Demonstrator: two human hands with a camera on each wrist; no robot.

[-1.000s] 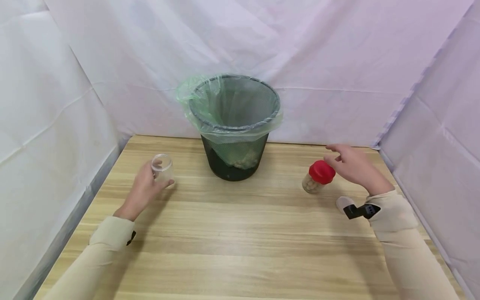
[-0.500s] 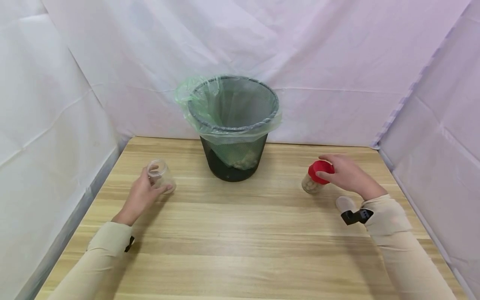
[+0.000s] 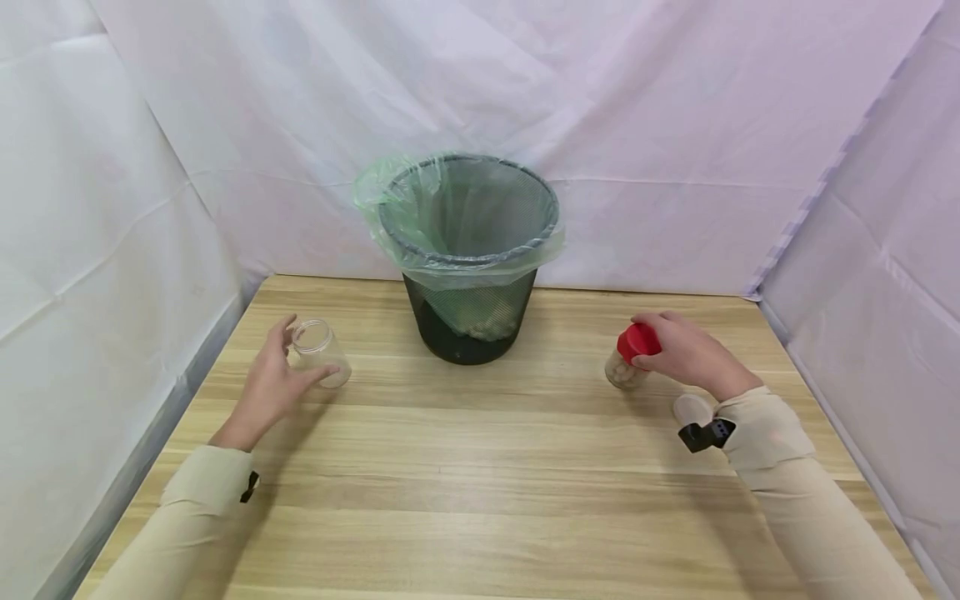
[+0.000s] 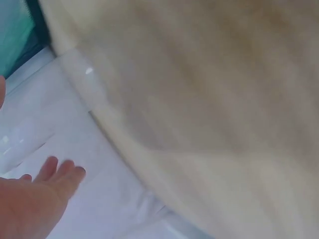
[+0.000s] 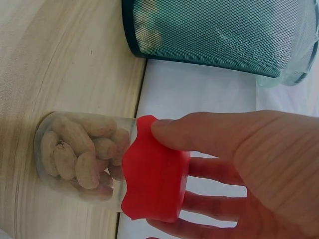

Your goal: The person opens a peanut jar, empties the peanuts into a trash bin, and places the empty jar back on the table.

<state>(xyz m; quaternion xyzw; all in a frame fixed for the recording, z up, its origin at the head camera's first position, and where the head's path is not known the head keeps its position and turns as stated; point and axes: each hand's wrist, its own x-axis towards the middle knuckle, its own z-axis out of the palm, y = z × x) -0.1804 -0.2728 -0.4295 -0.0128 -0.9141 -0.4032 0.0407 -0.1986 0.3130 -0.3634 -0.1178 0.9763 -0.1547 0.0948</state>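
On the table's left side a clear, lidless jar [image 3: 322, 358] stands upright. My left hand [image 3: 270, 379] is beside it, thumb and fingers spread apart around its near side; in the left wrist view the fingers [image 4: 62, 179] are straight and off the jar. To the right stands a clear jar of unshelled peanuts [image 5: 75, 154] with a red scalloped lid [image 5: 154, 172]. My right hand [image 3: 686, 354] grips that lid from above, thumb on one side and fingers on the other. The jar's base rests on the table.
A black mesh waste bin [image 3: 427, 325] lined with a green bag [image 3: 382, 196] stands at the back middle, with some brownish bits low inside. A whitish disc [image 3: 692, 407] lies by my right wrist. White sheets [image 3: 637, 125] enclose the table [image 3: 450, 500].
My left hand has set the clear jar down, let go and drawn slightly left. My right hand has come down and left onto the red lid and taken hold of it.
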